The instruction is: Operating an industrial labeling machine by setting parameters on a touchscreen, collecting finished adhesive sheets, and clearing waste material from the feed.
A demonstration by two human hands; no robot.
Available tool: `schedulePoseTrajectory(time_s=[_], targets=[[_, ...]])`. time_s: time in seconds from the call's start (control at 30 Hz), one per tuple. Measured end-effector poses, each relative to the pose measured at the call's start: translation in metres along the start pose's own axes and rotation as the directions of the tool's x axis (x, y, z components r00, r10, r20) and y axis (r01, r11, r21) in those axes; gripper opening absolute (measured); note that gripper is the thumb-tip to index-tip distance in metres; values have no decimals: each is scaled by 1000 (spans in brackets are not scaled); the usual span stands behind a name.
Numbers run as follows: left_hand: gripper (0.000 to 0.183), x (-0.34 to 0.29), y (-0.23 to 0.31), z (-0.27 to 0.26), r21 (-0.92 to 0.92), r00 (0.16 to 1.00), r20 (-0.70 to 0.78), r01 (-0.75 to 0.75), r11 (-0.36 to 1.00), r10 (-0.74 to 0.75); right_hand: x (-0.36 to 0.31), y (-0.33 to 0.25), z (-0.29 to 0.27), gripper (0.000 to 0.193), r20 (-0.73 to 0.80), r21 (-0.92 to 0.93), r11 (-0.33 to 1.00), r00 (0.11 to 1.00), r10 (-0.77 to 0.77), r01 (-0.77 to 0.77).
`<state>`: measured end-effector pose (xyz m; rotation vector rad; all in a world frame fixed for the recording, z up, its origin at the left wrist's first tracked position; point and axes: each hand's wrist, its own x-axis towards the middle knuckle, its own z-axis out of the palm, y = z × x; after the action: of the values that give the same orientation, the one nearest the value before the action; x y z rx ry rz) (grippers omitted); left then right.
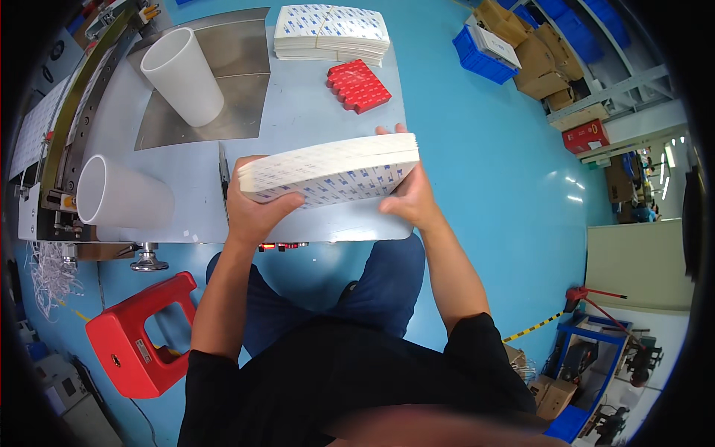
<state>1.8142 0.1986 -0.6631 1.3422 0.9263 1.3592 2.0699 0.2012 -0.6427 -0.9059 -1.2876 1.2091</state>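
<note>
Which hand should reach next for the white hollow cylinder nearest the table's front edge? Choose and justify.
Probably the left hand: it is closer to the white hollow cylinder than the right hand. Both hold the blue-printed white sheet stack, so left must first let go.

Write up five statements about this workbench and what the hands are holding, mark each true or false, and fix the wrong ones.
1. The left hand and right hand both grip one stack of printed sheets. True.
2. Both hollow white cylinders are on the metal sheet. False: the far cylinder is on the metal sheet, but the near cylinder is on the tabletop.
3. A second stack lies at the far side of the tabletop. True.
4. The red scalloped block lies on the floor. False: the red scalloped block is on the tabletop.
5. The red stool is in the view's left half. True.
</note>
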Motion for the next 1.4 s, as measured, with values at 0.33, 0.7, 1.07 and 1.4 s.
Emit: schedulePoseTrajectory(time_s=[0.33,0.7,1.07,1.4], targets=[[91,-16,17,-1,89,976,-110,-179,980,188,-4,9,-1,129,86,-119,991,995,-42,52],[109,-46,24,-15,100,992,-51,-110,989,115,-29,9,41,140,-94,-62,996,994,-62,57],[58,-30,11,-14,220,995,-80,-36,975,55,-25,-2,28,133,-10,-74,997,999,37,-38],[58,-22,9,-7,21,997,-75,22,1000,-20,46,-97,64,79,632,-769,229,763,135,597]])
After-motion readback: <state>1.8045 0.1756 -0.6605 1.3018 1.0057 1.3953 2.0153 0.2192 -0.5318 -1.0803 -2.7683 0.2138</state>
